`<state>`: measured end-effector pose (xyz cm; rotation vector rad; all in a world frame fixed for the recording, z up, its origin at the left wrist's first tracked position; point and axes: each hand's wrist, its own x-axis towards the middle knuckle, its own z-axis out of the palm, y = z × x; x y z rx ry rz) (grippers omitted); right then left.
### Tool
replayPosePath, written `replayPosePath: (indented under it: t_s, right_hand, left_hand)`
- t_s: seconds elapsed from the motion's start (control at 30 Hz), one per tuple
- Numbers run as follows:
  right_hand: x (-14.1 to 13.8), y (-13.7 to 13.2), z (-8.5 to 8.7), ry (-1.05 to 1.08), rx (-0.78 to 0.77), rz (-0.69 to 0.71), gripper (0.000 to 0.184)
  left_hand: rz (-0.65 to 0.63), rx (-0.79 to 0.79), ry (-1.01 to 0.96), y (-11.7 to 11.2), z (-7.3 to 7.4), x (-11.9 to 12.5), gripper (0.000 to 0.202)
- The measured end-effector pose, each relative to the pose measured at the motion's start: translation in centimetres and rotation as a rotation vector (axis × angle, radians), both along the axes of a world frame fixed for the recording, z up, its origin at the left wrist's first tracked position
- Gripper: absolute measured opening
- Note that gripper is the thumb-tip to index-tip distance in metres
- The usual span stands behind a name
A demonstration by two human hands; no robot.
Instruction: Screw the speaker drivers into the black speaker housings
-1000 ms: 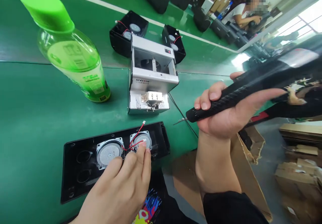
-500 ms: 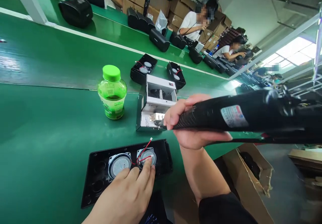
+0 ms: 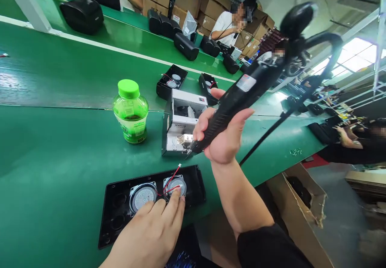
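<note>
My right hand [image 3: 224, 145] is wrapped around a black electric screwdriver [image 3: 230, 108], its thumb lifted off the grip. The tool slants down to the left, and its bit is at the front of a white and black screw feeder [image 3: 186, 122]; whether they touch I cannot tell. My left hand [image 3: 152, 224] lies with fingers extended over a black speaker panel [image 3: 193, 185]. Its fingertips rest on the right speaker driver [image 3: 181, 181], by the white plug of a red and black wire [image 3: 171, 179]. A second driver [image 3: 143, 199] sits to the left, partly covered by that hand.
A green bottle [image 3: 131, 113] stands left of the feeder. Behind it lie two open speaker housings [image 3: 164, 89]. Black speakers [image 3: 186, 46] line the far bench, where co-workers sit. The screwdriver's cable [image 3: 268, 129] hangs at right, above a cardboard box [image 3: 301, 215].
The screwdriver has swung from nearly level to a steep slant, bit lowered toward the feeder's front and its back end raised. My left hand stays on the panel.
</note>
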<state>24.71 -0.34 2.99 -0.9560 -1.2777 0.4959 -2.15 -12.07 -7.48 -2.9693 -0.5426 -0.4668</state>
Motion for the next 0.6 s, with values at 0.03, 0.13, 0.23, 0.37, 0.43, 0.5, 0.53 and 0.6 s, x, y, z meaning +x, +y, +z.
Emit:
replayPosePath:
  t_s: [0.03, 0.13, 0.23, 0.37, 0.43, 0.5, 0.53, 0.6]
  right_hand:
    - [-0.2, -0.5, 0.1, 0.002, -0.007, 0.011, 0.090]
    - [-0.6, -3.3, 1.3, 0.079, 0.026, 0.077, 0.089]
    - [-0.5, -6.4, 2.5, 0.166, 0.042, 0.146, 0.084]
    - [-0.6, -8.5, 1.3, 0.113, 0.081, 0.227, 0.073]
    - [-0.9, -8.6, 0.0, 0.108, 0.089, 0.235, 0.072]
    - [-1.1, -8.3, -1.1, 0.121, 0.061, 0.233, 0.074]
    - [-1.2, -8.2, -1.5, 0.137, 0.042, 0.243, 0.075]
    - [-1.4, -7.9, -1.7, 0.194, 0.012, 0.238, 0.080]
  left_hand:
    - [0.002, 0.001, -0.005, 0.0, 0.0, -0.1, 0.069]
    - [-0.013, 0.001, -0.013, 0.2, 0.6, -0.2, 0.066]
    - [-0.025, -0.016, 0.044, 0.3, 1.8, -0.4, 0.069]
    - [-0.029, -0.030, 0.085, 0.5, 2.6, -0.8, 0.071]
    - [-0.033, -0.053, 0.060, 0.5, 2.4, -1.0, 0.071]
    - [-0.032, -0.067, 0.015, 0.4, 1.9, -1.2, 0.069]
    - [-0.030, -0.069, -0.005, 0.4, 1.7, -1.2, 0.068]
    - [-0.027, -0.062, -0.035, 0.1, 1.3, -1.3, 0.065]
